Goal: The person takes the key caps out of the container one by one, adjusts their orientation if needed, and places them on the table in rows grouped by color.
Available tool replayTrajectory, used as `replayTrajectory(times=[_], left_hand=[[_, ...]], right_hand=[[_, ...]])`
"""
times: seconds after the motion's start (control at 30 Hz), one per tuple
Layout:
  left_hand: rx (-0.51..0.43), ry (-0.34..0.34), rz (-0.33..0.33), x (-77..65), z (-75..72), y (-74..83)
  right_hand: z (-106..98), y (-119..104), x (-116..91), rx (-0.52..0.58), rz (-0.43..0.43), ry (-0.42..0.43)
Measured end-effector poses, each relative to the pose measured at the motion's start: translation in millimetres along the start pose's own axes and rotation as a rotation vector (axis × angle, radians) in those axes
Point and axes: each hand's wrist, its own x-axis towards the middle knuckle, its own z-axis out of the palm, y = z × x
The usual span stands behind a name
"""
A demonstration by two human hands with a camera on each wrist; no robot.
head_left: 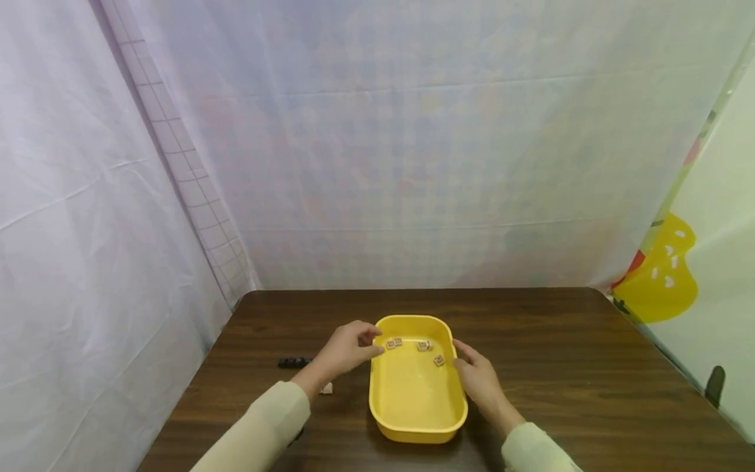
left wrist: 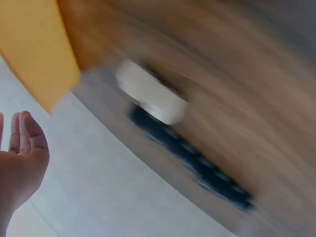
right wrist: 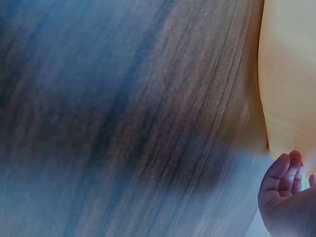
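A yellow plastic tub (head_left: 413,400) stands on the dark wooden table, its long sides running away from me. Several small beige tiles with dark markings, one of them a square tile (head_left: 439,360), lie towards its far end. My left hand (head_left: 352,347) is at the tub's left rim, fingers loosely bent and thumb towards the rim; the left wrist view shows this hand (left wrist: 22,158) holding nothing. At the opposite rim, my right hand (head_left: 480,377) rests its relaxed fingers against the tub's outer wall. In the right wrist view, the fingers (right wrist: 279,173) overlap the wall's lower end.
Left of the tub lie a bumpy black strip (left wrist: 192,155) and a small whitish block (left wrist: 150,91), partly behind my left forearm in the head view. Pale curtains (head_left: 413,164) hang behind the table (head_left: 542,341) and at its left. A yellow printed shape (head_left: 660,282) is on the right.
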Motion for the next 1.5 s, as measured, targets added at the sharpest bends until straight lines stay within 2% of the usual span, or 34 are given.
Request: replayTrajectory(times=[0.13,0.23,0.47,0.6,0.73,0.87,0.97,1.1,1.2,1.4,1.5], left_hand=[[0.048,-0.068,0.013,23.5,24.7,19.5],[0.092,-0.101,0.028,38.5,40.5,27.9],[0.227,-0.128,0.092,58.9,68.3,27.4],[0.242,-0.180,0.081,63.9,78.0,25.7],[0.248,-0.228,0.041,68.4,84.0,25.3],[0.315,-0.245,0.034,73.2,88.9,24.9],[0.386,-0.288,0.039,75.0,93.4,25.4],[0.431,-0.348,0.088,74.5,98.8,27.7],[0.428,-0.347,0.128,73.5,102.1,28.5],[0.442,-0.310,0.156,72.0,106.5,28.5],[0.467,-0.306,0.194,72.3,107.3,29.3]], right_hand=[[0,0,-1,-0.007,-0.002,0.002],[2,0,-1,-0.006,-0.011,0.007],[4,1,-2,0.020,-0.016,0.007],[4,1,-2,0.015,-0.022,0.007],[4,1,-2,0.005,-0.023,0.006],[3,1,-1,0.024,-0.025,0.007],[3,1,-1,0.037,-0.026,0.014],[2,0,-1,0.039,-0.033,0.015],[2,1,0,0.047,-0.043,0.019],[1,1,1,0.048,-0.049,0.026],[1,2,1,0.050,-0.047,0.027]])
